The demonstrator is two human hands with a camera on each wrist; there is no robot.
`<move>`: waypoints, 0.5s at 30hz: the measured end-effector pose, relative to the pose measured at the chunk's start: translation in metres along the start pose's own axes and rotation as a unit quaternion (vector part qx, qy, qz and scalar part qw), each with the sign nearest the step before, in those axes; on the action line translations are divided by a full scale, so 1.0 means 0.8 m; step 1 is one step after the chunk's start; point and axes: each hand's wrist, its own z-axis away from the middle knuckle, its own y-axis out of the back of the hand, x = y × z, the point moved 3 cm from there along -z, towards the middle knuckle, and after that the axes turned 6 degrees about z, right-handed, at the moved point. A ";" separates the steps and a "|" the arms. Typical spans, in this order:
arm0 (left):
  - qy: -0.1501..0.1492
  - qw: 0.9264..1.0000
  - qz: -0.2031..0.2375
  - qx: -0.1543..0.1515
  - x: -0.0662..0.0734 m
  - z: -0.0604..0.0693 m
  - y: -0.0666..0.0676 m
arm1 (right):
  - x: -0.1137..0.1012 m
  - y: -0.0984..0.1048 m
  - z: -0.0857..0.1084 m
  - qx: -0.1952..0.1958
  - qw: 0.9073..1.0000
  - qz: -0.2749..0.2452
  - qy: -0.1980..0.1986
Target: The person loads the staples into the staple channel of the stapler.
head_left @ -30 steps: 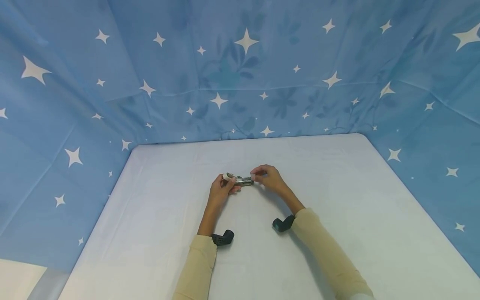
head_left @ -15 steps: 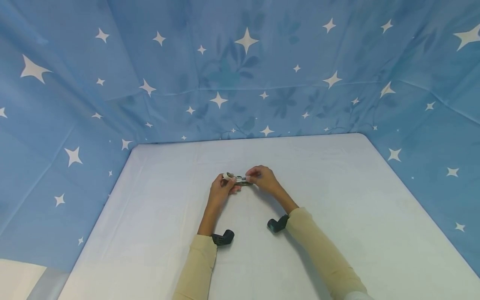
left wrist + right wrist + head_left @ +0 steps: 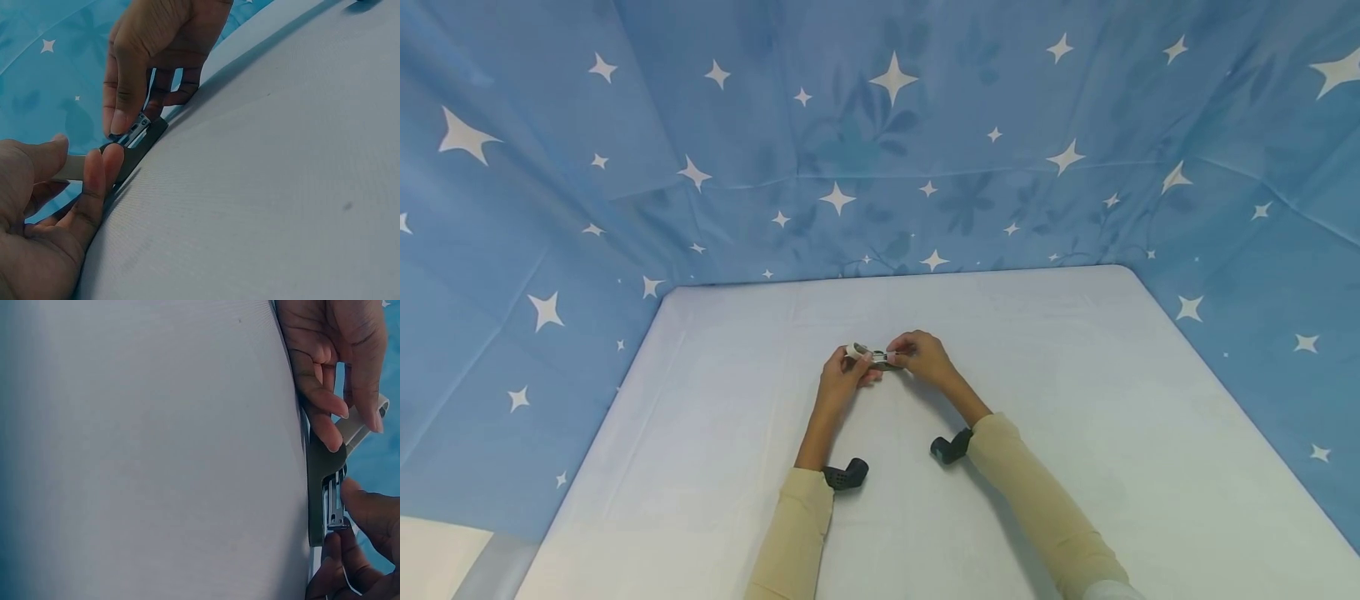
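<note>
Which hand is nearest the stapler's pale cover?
The left hand holds the stapler at its pale cover; the right hand is at the metal rail.

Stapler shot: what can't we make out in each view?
Head: right end of the stapler, largely covered by the right hand; whether staples are loaded, too small.
Left wrist: part of the metal rail, behind the right hand.
Right wrist: rest of the left hand, cut off by the top edge.
</note>
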 end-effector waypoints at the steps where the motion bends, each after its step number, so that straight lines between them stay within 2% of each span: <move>1: 0.000 1.000 0.000 0.000 0.000 0.000 0.000 | 0.000 0.000 0.000 0.001 1.000 -0.001 -0.002; 15: 0.005 1.000 -0.014 0.000 -0.002 -0.001 0.001 | 0.006 -0.003 -0.001 0.000 1.000 0.016 -0.009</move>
